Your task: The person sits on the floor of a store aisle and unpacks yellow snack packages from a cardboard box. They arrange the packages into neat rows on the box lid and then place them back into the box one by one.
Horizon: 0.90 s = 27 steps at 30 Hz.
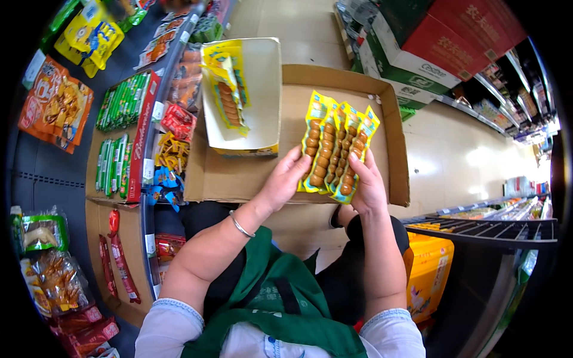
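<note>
- Pinching fanned yellow vac packs (325, 146) of brown ball-shaped snacks from both sides: L edge w/ L hand (285, 178), R edge w/ R hand (369, 182), thumbs on top.
- Held over cardboard tray (395, 149), to R of white-lined box (262, 77); L hand nearer box, w/ similar packs (230, 104) inside.
- Long axis approx. away from body, slight R lean at far end.
- Hidden: most fingers, behind packs; exact no. unclear due to overlap. Contact w/ tray: can't tell.
</note>
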Each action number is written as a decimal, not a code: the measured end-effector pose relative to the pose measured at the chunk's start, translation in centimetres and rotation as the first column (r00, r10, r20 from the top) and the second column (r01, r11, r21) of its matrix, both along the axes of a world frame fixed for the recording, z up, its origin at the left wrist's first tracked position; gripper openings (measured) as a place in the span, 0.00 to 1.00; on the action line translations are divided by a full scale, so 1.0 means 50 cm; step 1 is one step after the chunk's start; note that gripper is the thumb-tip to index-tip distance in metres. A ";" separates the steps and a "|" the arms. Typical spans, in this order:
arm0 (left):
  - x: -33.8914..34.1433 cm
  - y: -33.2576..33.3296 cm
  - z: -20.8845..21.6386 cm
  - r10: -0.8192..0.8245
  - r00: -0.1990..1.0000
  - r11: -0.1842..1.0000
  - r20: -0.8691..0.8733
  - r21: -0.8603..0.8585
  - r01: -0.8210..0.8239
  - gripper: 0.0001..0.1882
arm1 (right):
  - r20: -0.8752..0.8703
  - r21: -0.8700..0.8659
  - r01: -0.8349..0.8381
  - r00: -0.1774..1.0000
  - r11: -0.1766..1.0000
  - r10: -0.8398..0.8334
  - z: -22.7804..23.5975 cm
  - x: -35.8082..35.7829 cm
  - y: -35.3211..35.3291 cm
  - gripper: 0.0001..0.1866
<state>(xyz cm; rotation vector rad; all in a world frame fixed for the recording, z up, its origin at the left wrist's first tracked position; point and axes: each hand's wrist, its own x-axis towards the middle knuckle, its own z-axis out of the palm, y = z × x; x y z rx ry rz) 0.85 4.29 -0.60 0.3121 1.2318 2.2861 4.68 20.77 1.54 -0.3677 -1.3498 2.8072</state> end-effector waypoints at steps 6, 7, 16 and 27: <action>0.007 -0.008 -0.025 -0.019 0.996 1.000 -0.087 -0.024 0.017 0.22 | -0.015 -0.142 -0.038 0.999 0.989 0.036 0.009 0.004 0.006 0.28; 0.010 -0.009 -0.017 -0.023 0.994 0.999 -0.105 -0.044 0.019 0.22 | -0.030 -0.166 -0.062 0.998 0.984 0.058 0.013 0.004 0.009 0.28; 0.016 -0.085 0.146 0.204 0.924 0.961 -0.322 -0.112 -0.251 0.21 | -0.162 -0.327 -0.193 0.976 0.925 0.146 0.001 0.004 0.029 0.23; -0.181 -0.146 0.311 0.159 0.699 0.763 -0.697 -0.362 -0.535 0.21 | -0.252 -0.350 -0.165 0.965 0.922 0.076 0.019 0.008 0.041 0.22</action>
